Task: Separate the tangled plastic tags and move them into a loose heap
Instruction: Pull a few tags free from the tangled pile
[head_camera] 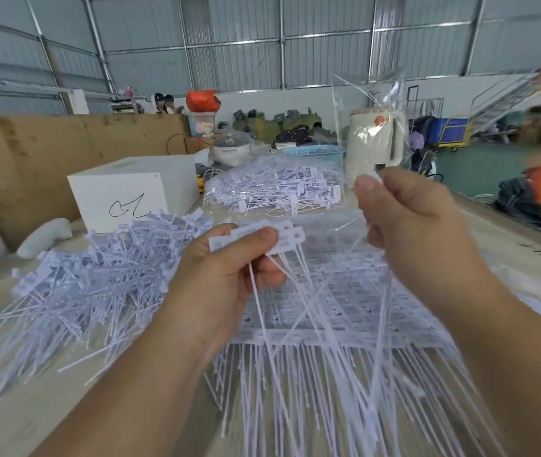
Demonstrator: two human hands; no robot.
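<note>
**Both hands lifted above the tag pile**

The left hand (226, 275) gripped a small bunch of white plastic tags (262, 240), thumb pressed over their flat heads, the thin tails hanging down and to the right below the fingers. The right hand (407, 219) pinched the lower edge of a clear plastic bag (369, 127) between thumb and fingers, the bag standing up above it. Under both hands lay neat rows of joined tags (338, 301) on the table (32, 417). The loose heap (98, 275) lay to the left of the left hand, in front of a white box (130, 192). A bagged batch of tags (272, 189) sat farther back.
</note>
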